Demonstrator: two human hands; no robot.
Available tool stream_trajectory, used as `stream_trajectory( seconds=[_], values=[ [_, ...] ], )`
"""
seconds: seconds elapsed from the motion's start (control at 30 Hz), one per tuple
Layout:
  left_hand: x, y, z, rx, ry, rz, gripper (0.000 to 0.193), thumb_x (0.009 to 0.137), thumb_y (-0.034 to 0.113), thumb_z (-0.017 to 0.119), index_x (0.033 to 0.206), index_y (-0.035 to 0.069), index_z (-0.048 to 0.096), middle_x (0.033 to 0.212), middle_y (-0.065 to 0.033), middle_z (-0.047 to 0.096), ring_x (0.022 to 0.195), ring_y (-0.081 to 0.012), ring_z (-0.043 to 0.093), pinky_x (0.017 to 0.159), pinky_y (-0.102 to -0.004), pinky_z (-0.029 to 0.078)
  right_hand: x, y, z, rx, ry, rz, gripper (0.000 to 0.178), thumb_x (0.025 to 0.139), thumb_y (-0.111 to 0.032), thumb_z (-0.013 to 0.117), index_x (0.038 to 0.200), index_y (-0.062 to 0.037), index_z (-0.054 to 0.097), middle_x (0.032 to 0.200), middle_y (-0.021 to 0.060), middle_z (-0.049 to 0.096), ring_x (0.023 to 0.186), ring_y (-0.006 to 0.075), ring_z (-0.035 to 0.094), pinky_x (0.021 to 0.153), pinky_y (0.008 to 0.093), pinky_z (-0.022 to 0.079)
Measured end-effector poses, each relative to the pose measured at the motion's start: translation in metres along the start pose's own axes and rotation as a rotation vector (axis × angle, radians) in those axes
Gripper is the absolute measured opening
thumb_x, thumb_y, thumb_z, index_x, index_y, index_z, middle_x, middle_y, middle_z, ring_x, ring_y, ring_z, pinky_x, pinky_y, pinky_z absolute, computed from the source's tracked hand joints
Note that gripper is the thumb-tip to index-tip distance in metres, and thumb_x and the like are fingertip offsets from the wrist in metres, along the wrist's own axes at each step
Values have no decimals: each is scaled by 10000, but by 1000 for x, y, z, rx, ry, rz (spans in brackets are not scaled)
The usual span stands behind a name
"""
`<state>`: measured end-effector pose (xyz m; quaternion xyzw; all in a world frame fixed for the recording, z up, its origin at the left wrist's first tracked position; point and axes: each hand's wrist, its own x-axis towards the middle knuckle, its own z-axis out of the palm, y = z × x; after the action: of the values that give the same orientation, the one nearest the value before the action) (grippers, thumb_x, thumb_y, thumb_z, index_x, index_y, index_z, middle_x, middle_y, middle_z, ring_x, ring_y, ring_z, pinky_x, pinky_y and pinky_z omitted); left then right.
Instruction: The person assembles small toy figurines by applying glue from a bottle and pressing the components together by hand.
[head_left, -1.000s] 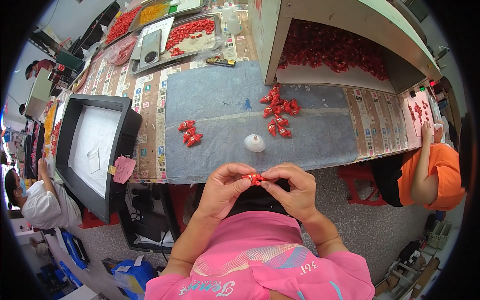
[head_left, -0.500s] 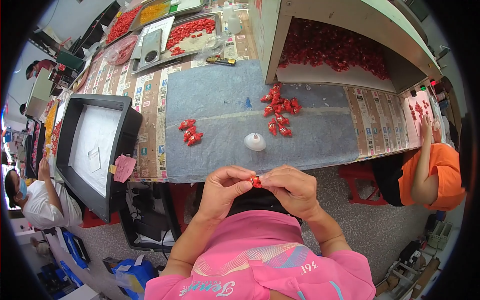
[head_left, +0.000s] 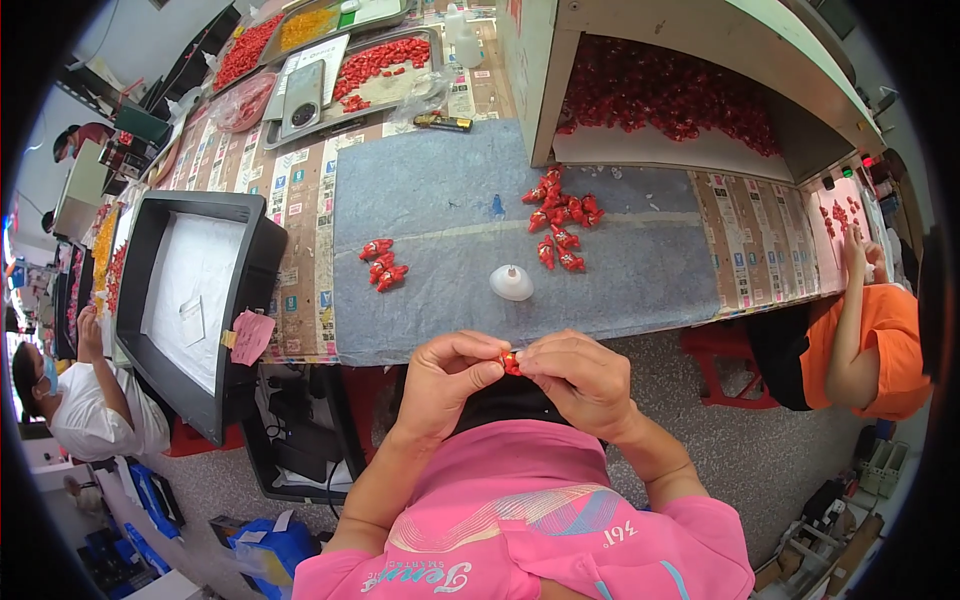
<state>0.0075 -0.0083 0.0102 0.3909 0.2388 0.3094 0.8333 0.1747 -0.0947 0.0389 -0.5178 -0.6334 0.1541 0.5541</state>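
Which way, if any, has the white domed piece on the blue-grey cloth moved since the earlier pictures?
No, no visible move either way: the white domed piece keeps its place against the blue-grey cloth.

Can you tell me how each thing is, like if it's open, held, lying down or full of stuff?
Left hand: pinching
Right hand: pinching
Small red piece: held between both hands
Blue-grey cloth: spread flat
Left red group: lying on the cloth
Right red group: lying loosely clustered
White cabinet: open in front, red pieces inside
Black bin: open on top
Phone: lying back side up
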Motion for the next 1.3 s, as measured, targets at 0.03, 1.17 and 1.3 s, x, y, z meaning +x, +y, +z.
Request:
stream_trajectory(
  seconds=[0.03, 1.17, 1.3],
  values=[
    [0, 0, 0, -1, -2, 8, 177, 762, -98, 664, 899, 14, 671, 980, -124, 651, 904, -168, 621, 838, -289, 504, 0, 0, 0, 1, 1, 0, 198, 692, 83, 677, 867, -1, 640, 833, 113, 655, 777, 257, 656, 694, 329, 521],
    [40, 36, -40, 1321, 446, 649, 170, 733, -43, 686, 886, 26, 655, 912, -97, 622, 821, -223, 589, 723, -301, 475, 22, 46, 11, -270, 124, 229, 469, 696, -58, 730, 1133, -25, 564, 1077, 149, 605, 1018, 336, 557, 905, 398, 436],
    [43, 33, -31, 1507, 539, 846, 180, 708, -42, 687, 860, 51, 661, 849, -90, 596, 817, -258, 535, 726, -346, 429, 25, 52, 16, -169, 87, 227, 423, 709, -73, 737, 1104, -32, 592, 1058, 139, 625, 967, 283, 604, 837, 334, 474]
  ],
)
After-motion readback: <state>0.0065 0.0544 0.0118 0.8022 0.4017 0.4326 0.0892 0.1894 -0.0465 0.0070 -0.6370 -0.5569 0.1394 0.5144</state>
